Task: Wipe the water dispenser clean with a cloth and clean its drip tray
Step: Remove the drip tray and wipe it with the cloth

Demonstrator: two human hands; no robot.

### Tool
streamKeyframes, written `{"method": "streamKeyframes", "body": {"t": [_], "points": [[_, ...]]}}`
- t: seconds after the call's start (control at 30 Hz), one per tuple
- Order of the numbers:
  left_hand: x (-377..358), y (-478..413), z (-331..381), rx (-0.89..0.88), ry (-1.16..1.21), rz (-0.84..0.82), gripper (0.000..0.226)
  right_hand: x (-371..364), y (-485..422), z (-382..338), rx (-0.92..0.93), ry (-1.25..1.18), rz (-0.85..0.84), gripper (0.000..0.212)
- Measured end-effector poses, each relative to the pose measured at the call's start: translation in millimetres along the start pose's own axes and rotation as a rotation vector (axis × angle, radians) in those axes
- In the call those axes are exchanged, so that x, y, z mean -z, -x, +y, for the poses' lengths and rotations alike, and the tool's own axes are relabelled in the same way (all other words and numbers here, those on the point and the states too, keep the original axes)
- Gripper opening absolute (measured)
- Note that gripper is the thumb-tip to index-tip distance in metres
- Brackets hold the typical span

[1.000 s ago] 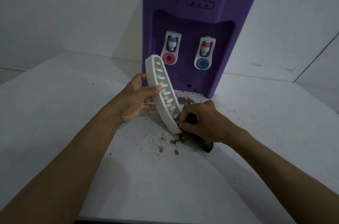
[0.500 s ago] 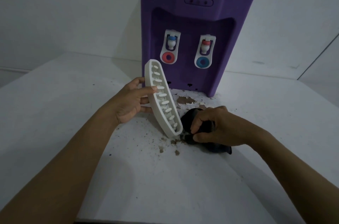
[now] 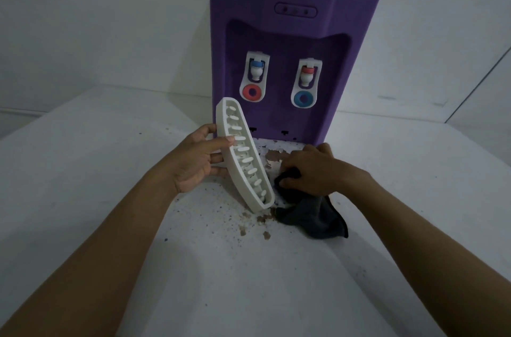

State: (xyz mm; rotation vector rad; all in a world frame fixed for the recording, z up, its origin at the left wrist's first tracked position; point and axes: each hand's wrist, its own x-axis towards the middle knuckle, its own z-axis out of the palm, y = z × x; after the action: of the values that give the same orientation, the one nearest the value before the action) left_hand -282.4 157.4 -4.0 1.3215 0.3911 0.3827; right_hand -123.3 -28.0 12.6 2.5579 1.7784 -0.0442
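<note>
A purple water dispenser (image 3: 293, 32) with a white top and two taps stands at the back of the white counter. My left hand (image 3: 199, 162) grips a white slotted drip tray (image 3: 243, 159), held on edge and tilted, its lower end near the counter. Just right of the tray, my right hand (image 3: 309, 171) grips a dark cloth (image 3: 312, 217) bunched against the counter, and the cloth's loose end trails toward me.
Brown dirt crumbs (image 3: 257, 220) lie scattered on the white counter (image 3: 83, 171) below the tray and in front of the dispenser's base. White walls rise behind and to the right. The counter's edge runs along the left.
My right hand left the tray's lower end, took hold of the dark cloth and moved it back toward the dispenser's base. The tray in my left hand has barely moved.
</note>
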Motion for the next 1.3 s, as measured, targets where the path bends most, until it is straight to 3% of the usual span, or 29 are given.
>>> {"method": "streamKeyframes", "body": {"t": [0.23, 0.33, 0.5, 0.6, 0.8, 0.9, 1.07, 1.3], "points": [[1, -1, 0, -0.008, 0.006, -0.009, 0.03, 10, 14, 21, -0.071, -0.625, 0.294, 0.022], [-1, -1, -1, -0.006, 0.012, -0.006, 0.032, 7, 19, 21, -0.071, -0.736, 0.347, 0.021], [-3, 0, 0, -0.005, 0.02, 0.003, 0.034, -2, 18, 24, -0.111, -0.595, 0.212, 0.039], [-2, 0, 1, -0.002, 0.025, 0.001, 0.037, -3, 41, 28, -0.085, -0.546, 0.224, 0.024], [-8, 0, -1, -0.01, 0.014, -0.003, 0.039, -13, 91, 28, -0.161, -0.553, -0.124, 0.052], [-10, 1, -2, -0.013, 0.011, 0.008, 0.037, -17, 107, 33, -0.147, -0.544, -0.171, 0.053], [-9, 1, -3, -0.007, 0.018, 0.015, 0.032, -22, 107, 37, -0.003, -0.515, 0.067, 0.014], [-11, 1, -4, -0.018, 0.007, 0.001, 0.029, -7, 82, 23, 0.035, -0.956, 0.501, 0.017]]}}
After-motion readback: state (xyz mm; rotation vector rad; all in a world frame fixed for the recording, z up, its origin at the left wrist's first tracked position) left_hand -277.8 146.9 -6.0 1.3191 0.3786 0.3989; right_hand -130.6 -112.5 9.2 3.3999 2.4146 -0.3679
